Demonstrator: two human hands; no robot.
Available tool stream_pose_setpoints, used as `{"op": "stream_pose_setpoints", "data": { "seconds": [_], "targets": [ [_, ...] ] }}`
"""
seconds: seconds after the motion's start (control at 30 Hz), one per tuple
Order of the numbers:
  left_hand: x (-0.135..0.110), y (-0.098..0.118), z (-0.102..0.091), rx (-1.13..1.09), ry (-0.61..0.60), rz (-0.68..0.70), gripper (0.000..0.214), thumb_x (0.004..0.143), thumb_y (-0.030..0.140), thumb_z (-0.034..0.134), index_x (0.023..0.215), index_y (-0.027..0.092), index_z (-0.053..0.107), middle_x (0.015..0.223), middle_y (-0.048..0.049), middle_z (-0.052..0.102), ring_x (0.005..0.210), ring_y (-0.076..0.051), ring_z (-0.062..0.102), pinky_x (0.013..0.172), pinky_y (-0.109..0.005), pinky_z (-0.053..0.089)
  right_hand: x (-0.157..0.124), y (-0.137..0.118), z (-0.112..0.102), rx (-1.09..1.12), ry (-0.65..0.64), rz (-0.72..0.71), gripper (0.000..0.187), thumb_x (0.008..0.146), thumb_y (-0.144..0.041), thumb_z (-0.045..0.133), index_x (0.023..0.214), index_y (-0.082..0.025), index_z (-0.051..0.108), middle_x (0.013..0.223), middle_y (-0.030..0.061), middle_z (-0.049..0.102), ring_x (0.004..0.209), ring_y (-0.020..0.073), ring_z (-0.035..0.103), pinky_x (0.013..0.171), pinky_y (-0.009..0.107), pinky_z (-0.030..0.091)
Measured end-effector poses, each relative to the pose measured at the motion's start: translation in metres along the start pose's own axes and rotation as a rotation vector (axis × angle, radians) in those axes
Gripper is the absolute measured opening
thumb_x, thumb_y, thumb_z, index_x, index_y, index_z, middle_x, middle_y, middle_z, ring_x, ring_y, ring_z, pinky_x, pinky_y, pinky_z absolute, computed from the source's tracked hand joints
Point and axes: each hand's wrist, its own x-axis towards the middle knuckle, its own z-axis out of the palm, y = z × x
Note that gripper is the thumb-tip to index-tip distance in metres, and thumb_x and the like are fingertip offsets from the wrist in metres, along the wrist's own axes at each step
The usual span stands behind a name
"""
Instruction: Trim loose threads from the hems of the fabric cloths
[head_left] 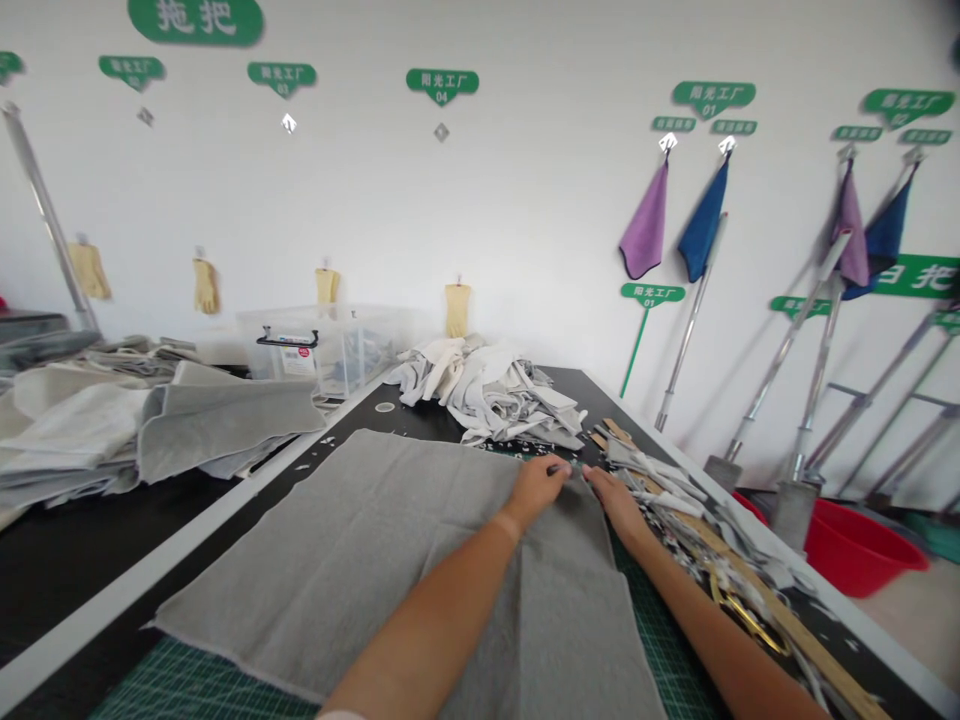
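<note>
1. Cloth (337, 560) is lying spread across the mat (195, 685), presumably for flat support.
2. Left hand (537, 488) is gripping a small dark item (555, 469) near the cloth's far-right corner.
3. Right hand (616, 500) is pinching that corner, seemingly steadying it.

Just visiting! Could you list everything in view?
large cloth: 1, grey, centre
cutting mat: 1+, green, under cloth
table: 1+, black, beneath
cloth heap: 1, pale grey, far end
cloth pile: 1, grey, left
scraps: many, pale, right
wooden strip: 1+, brown, right
scissors: 1, gold, among scraps
box: 1+, clear, by wall
gloves: 4, yellow, wall
hung cloths: 4, purple and blue, right
signs: many, green, wall
poles: several, silver, both sides
tub: 1+, red, right
left grip: 1, bare, holding dark item
right grip: 1, bare, cloth's edge
</note>
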Motion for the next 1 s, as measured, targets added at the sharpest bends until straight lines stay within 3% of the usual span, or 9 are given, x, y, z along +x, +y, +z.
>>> {"op": "stream_pose_setpoints", "data": {
  "seconds": [0.23, 0.4, 0.57, 0.77, 1.0],
  "targets": [
    [0.008, -0.014, -0.002, -0.203, 0.019, 0.02, 0.034, 0.088, 0.042, 0.054, 0.095, 0.016, 0.075, 0.095, -0.0042, 0.075, 0.091, -0.019, 0.066, 0.086, -0.029, 0.05, -0.006, -0.003, 0.001, -0.051, -0.004, 0.0, 0.051, 0.091, -0.066, 0.039, 0.085, -0.021, 0.062, 0.095, 0.0045, 0.07, 0.097, 0.0248, 0.061, 0.087, 0.032, 0.044],
    [0.007, -0.016, -0.002, -0.241, -0.015, 0.03, 0.032, 0.087, 0.041, 0.056, 0.094, 0.017, 0.075, 0.094, -0.0041, 0.075, 0.09, -0.02, 0.065, 0.086, -0.03, 0.05, -0.005, 0.006, 0.005, -0.087, 0.012, 0.069, 0.055, 0.09, -0.069, 0.039, 0.1, -0.022, 0.067, 0.113, 0.0066, 0.069, 0.113, 0.0282, 0.06, 0.097, 0.037, 0.044],
    [0.006, -0.015, -0.002, -0.241, -0.027, 0.039, 0.032, 0.087, 0.041, 0.056, 0.094, 0.016, 0.075, 0.096, -0.0041, 0.075, 0.092, -0.019, 0.065, 0.088, -0.029, 0.049, -0.006, 0.013, 0.007, -0.075, 0.0, 0.067, 0.061, 0.091, -0.069, 0.04, 0.119, -0.02, 0.065, 0.133, 0.0093, 0.062, 0.13, 0.029, 0.051, 0.112, 0.042, 0.034],
    [0.01, -0.024, 0.001, -0.232, -0.056, 0.019, 0.031, 0.086, 0.04, 0.059, 0.094, 0.015, 0.076, 0.095, -0.0051, 0.075, 0.091, -0.019, 0.066, 0.089, -0.029, 0.049, -0.011, 0.007, 0.007, -0.114, 0.002, -0.074, 0.053, 0.095, -0.065, 0.035, 0.103, -0.023, 0.067, 0.11, 0.0077, 0.07, 0.11, 0.0267, 0.062, 0.1, 0.039, 0.043],
    [0.01, -0.025, 0.001, -0.27, -0.076, 0.001, 0.033, 0.085, 0.042, 0.06, 0.097, 0.016, 0.077, 0.097, -0.0055, 0.075, 0.093, -0.02, 0.065, 0.087, -0.028, 0.048, -0.014, 0.004, 0.007, -0.169, 0.01, -0.142, 0.047, 0.099, -0.061, 0.029, 0.085, -0.025, 0.055, 0.084, 0.0032, 0.064, 0.084, 0.0222, 0.061, 0.08, 0.033, 0.046]
  ]
}}
